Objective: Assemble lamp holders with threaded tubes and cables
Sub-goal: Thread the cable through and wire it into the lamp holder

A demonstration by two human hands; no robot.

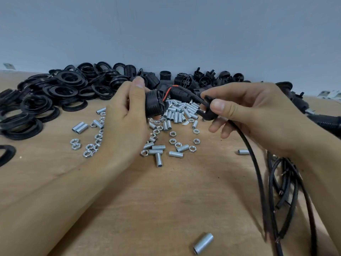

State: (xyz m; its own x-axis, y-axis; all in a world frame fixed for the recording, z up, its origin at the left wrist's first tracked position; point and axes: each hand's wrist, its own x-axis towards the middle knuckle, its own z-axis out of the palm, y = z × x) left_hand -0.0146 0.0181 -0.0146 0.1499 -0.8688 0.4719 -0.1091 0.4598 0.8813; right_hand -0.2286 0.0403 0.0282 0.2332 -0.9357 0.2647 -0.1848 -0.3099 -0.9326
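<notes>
The left hand (127, 115) gripped a black lamp holder (155, 103) above the wooden table (166, 200), thumb laid over its ribbed side and the other fingers wrapped behind it, so that most of the holder's far side was hidden. A red wire (167, 93) arched out of the holder's right end beside a black one. The right hand (258, 115), level with the left and a little apart from it, pinched a black cable (254, 159) between thumb and forefinger where a small black clip-like piece (207, 109) sat on it; the remaining fingers hung loosely curled beneath. From the pinch the cable ran up and left to the holder, and down and right under the wrist to the table's near edge.

Directly below and between the hands lay a heap of short threaded metal tubes (177, 113), with hexagonal nuts (172, 141) scattered through and in front of them. One tube (203, 243) lay alone near the bottom edge. At the left a large pile of black threaded rings (55, 93) spread along the table. More black holder parts (193, 78) lined the grey wall (166, 34) behind the hands. A loose bundle of black cables (284, 191) lay at the right, partly hidden by the right forearm, and some assembled black pieces (313, 115) sat beyond that hand.
</notes>
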